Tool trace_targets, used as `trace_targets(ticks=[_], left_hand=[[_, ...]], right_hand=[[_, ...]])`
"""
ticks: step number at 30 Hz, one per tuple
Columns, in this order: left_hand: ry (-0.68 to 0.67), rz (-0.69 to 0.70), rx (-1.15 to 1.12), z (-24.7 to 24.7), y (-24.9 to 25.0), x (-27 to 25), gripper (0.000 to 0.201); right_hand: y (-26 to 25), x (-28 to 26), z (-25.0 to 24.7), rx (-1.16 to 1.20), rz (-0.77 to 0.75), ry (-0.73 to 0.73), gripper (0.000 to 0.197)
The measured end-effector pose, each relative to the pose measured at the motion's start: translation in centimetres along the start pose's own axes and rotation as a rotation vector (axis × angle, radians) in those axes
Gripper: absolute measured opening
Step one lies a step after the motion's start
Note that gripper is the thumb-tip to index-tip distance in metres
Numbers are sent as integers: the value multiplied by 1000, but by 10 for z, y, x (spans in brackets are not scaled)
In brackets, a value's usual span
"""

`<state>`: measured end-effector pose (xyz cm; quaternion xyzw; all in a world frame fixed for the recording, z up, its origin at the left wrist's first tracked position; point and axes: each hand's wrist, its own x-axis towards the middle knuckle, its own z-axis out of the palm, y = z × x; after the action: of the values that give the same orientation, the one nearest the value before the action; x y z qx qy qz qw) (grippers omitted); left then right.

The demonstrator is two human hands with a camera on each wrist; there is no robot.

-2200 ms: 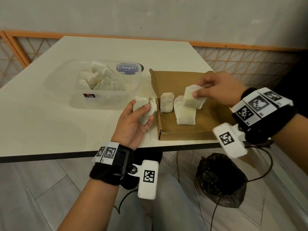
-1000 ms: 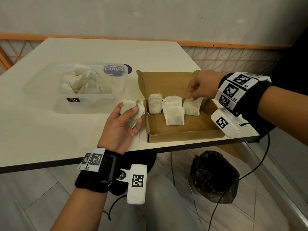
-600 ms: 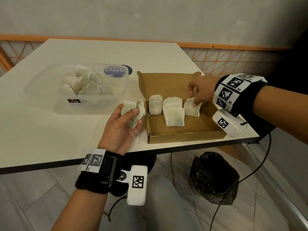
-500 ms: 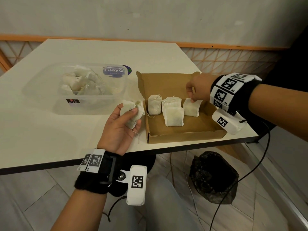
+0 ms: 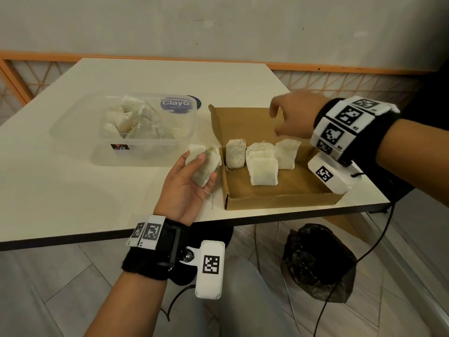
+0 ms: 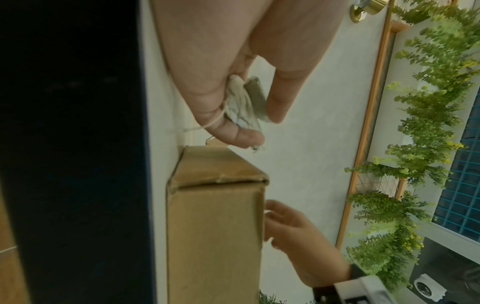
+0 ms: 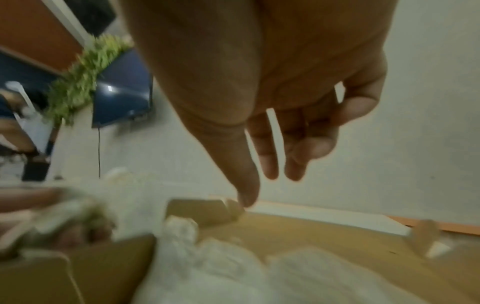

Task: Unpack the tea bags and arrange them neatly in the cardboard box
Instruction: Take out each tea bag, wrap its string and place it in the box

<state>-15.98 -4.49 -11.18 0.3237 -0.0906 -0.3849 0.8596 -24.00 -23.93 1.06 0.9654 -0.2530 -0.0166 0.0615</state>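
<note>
While I am watching from the head view, the left hand (image 5: 187, 183) is lying palm up at the near edge of the surface (image 5: 73, 171), its fingers and thumb curling round a small bunch of tea bags (image 5: 202, 164). In the left wrist view those bags (image 6: 246, 102) are sitting pinched between the thumb and the fingers, and a thin string is trailing over one finger toward the surface. This hand is resting just beside the left wall of the cardboard box (image 5: 277, 200).

The right hand (image 5: 295, 116) is hovering above the far part of the box, palm down, wrist higher than the fingers, forearm reaching in from the right. Its fingers are spreading loosely and holding nothing; the right wrist view is blurred, but I am seeing the fingers (image 7: 270, 156) hanging apart, with clear gaps between them, over the box floor.

Four tea bags are standing in the box: one (image 5: 235, 153) by the left wall, two in the middle with the nearer one (image 5: 264, 171) overlapping the one behind it (image 5: 258, 150), and one (image 5: 286, 153) to the right, below the right hand and apart from it.

A clear plastic tub (image 5: 136, 142) is sitting to the left of the box, holding more tea bags in a loose heap. A black bag (image 5: 318, 261) is lying on the floor under the surface edge.
</note>
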Motion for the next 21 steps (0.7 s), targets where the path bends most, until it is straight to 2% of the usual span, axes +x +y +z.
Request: trace_targets(ticks=[2, 3, 5, 7, 9, 12, 15, 19, 21], left_hand=[[11, -36, -26, 0, 1, 1, 11], [11, -53, -48, -1, 1, 2, 15], [7, -61, -76, -2, 0, 4, 22], [-19, -39, -61, -2, 0, 3, 14], [-47, -22, -32, -1, 0, 1, 11], [-90, -22, -6, 0, 1, -1, 26], [-95, -40, 11, 1, 1, 0, 31], [-76, -28, 36, -1, 1, 1, 37], [-66, -4, 98, -1, -1, 0, 45]], right_hand=[[-13, -12, -6, 252, -49, 116, 31], [-23, -20, -7, 379, -87, 125, 27], [-46, -34, -2, 542, -142, 63, 22], [-67, -41, 13, 625, -160, -36, 25], [-82, -40, 30, 680, -146, -55, 31], [-93, -36, 46, 817, -120, 29, 36], [-93, -33, 51, 1003, -66, 77, 24], [-87, -32, 52, 1279, 0, 58, 3], [-84, -31, 52, 1425, 42, 57, 2]])
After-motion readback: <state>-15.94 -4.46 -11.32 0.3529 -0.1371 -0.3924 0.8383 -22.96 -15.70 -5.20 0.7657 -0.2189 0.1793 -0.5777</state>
